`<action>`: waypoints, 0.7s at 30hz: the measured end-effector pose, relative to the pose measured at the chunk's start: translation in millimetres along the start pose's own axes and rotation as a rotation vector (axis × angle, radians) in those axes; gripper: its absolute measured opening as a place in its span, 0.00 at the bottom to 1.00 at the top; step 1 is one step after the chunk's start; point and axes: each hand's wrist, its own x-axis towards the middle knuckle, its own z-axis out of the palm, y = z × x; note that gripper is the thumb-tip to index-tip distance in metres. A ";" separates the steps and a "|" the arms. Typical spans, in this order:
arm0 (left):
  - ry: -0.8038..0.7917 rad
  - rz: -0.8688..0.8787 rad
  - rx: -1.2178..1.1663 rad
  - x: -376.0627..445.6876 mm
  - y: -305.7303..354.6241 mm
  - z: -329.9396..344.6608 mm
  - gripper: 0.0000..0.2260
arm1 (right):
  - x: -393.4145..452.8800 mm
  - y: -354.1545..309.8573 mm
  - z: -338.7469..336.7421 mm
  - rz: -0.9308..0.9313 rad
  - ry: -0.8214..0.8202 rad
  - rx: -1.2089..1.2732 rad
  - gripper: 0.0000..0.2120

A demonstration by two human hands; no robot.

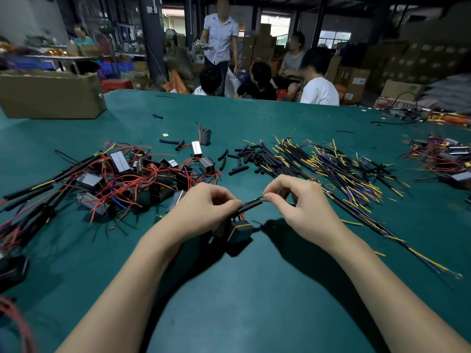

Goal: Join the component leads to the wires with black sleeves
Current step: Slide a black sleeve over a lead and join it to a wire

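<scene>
Centrally, left hand (204, 210) pinches the black sleeve (251, 206) above a dangling component (239, 231); right hand (303, 210) pinches its wire end.

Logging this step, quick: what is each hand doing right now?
Left hand: pinching the black sleeve.
Right hand: pinching the wire end at the sleeve's mouth.

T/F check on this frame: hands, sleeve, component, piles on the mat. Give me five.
1. Both hands work one black sleeve. True.
2. The left hand rests flat on the table. False: it pinches the sleeve's left end.
3. The black component hangs below the sleeve. True.
4. Loose cut sleeves lie in the cardboard box. False: they lie on the green mat.
5. The right hand is empty. False: it pinches the wire at the sleeve's right end.
</scene>
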 end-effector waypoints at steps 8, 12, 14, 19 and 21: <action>-0.122 0.021 -0.079 -0.6 2.0 1.0 0.09 | 0.8 3.9 -0.5 0.044 -0.055 0.094 0.05; -0.001 0.121 0.055 -3.6 9.5 8.3 0.07 | 0.7 1.8 0.9 0.030 -0.065 0.084 0.05; 0.095 0.182 0.218 -5.0 12.3 10.4 0.06 | 0.3 1.2 1.6 0.028 -0.061 0.088 0.05; 0.128 0.249 0.173 -3.0 8.7 14.7 0.05 | 0.5 2.8 5.5 0.069 -0.049 0.134 0.06; 0.110 0.256 0.119 -1.6 7.4 15.6 0.04 | 1.0 4.6 4.1 0.105 -0.063 0.170 0.06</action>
